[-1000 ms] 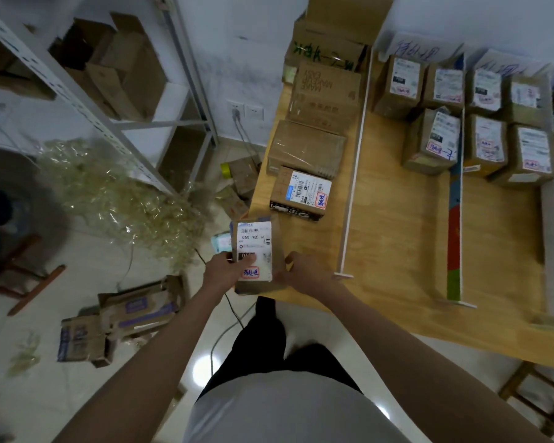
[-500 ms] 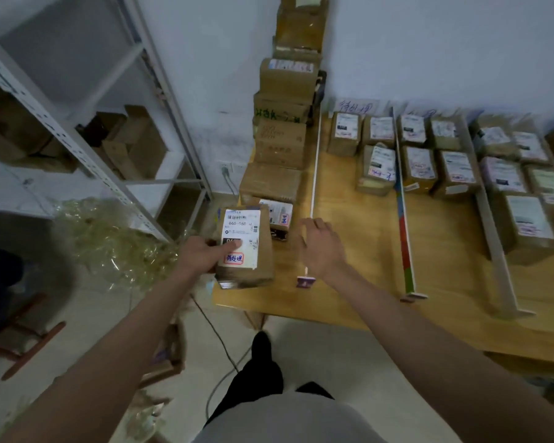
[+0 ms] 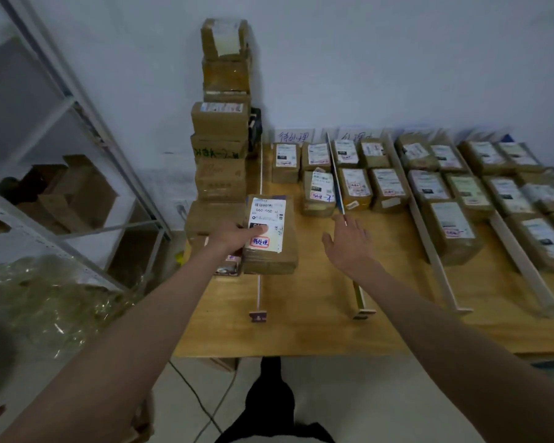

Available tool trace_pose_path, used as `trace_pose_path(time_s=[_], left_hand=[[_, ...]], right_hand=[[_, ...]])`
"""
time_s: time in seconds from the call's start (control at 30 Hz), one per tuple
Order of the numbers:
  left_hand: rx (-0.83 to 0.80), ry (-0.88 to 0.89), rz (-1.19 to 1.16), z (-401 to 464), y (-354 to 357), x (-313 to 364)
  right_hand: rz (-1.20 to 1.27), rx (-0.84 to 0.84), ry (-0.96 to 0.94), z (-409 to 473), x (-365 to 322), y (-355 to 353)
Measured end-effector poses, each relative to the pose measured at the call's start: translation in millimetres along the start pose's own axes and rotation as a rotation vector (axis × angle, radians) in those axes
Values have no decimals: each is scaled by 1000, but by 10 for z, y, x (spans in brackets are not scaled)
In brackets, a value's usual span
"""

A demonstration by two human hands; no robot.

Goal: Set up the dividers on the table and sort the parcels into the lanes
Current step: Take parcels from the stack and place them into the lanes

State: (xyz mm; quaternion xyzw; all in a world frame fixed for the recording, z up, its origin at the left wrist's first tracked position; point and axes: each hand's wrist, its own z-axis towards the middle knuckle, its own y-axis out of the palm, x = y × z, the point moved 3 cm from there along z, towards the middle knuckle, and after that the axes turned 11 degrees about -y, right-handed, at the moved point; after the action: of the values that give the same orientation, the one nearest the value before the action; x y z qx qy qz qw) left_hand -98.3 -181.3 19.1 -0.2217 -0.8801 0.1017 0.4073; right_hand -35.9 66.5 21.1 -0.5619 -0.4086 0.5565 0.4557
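A parcel (image 3: pixel 271 235) that sat at the table's near-left edge a second ago, steadied by both hands, now rides in the left hand (image 3: pixel 237 237) alone, carried up over the white divider (image 3: pixel 259 251) toward the first lane. The left hand grips it from the side w/ thumb pressed on the label, above a red-stamped sticker. The right hand (image 3: pixel 349 243), which let go approx half a sec ago, reaches forward w/ fingers spread and holds nothing, hovering over the bare wood of that lane, near the striped divider (image 3: pixel 336 177).

Judged from this, sorting is well along: dividers stand in place, several lanes hold rows of labelled boxes, and this parcel looks bound for the first lane, behind the three boxes (image 3: pixel 301 174) already at its far end.

The table (image 3: pixel 301 334) is pale wood, set against a white wall w/ handwritten lane signs (image 3: pixel 293 136). A tall stack of cartons (image 3: pixel 223 129) fills the table's left end. A metal shelf (image 3: pixel 77 129) w/ open boxes stands at left; crumpled clear wrap (image 3: pixel 45 302) lies on the floor.
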Motion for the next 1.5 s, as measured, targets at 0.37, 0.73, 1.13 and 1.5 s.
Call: trace_pose_path(time_s=[0.37,0.73,1.13,1.5], left_hand=[[115,41,199,1564,279,1035],[90,-88,352,2759,535,1394],[1,-110,408,3114,787,1413],[61,-80,453,3077,904,1271]], right_hand=[[78,2,83,1246,500,160],[60,-138,97,1957,830,686],[93,-234,84,2175,936,971],[88,-251,63,2143,971,1032]])
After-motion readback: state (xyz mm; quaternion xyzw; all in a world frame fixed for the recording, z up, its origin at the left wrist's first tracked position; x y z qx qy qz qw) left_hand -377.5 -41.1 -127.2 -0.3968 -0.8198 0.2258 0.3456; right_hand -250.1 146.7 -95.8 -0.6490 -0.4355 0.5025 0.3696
